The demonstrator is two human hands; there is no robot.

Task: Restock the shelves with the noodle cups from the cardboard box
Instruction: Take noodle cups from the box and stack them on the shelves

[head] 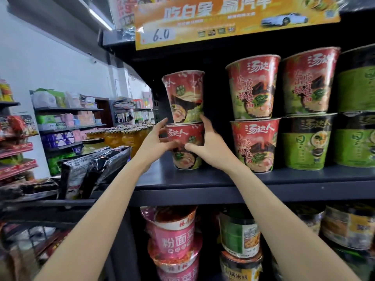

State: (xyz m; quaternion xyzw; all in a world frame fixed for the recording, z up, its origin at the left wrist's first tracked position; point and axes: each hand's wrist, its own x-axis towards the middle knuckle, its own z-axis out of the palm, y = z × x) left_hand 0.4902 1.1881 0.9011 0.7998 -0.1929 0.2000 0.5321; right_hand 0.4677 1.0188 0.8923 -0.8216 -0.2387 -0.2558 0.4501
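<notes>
Head view: left hand [155, 141] and right hand [211, 145] gripped lower red cup [187, 148] on shelf [263, 177], fingers curled round it; second cup [185, 96] stacked on top.

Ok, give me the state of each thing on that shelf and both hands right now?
Top red cup: upright, stacked on the lower red cup.
Lower red cup: upright on the shelf, held from both sides.
Left hand: fingers curled round the lower red cup.
Right hand: grips the lower red cup, fingertips reaching the top cup's base.
Neighbouring red cups: stacked two high.
Green cups: upright.
</notes>
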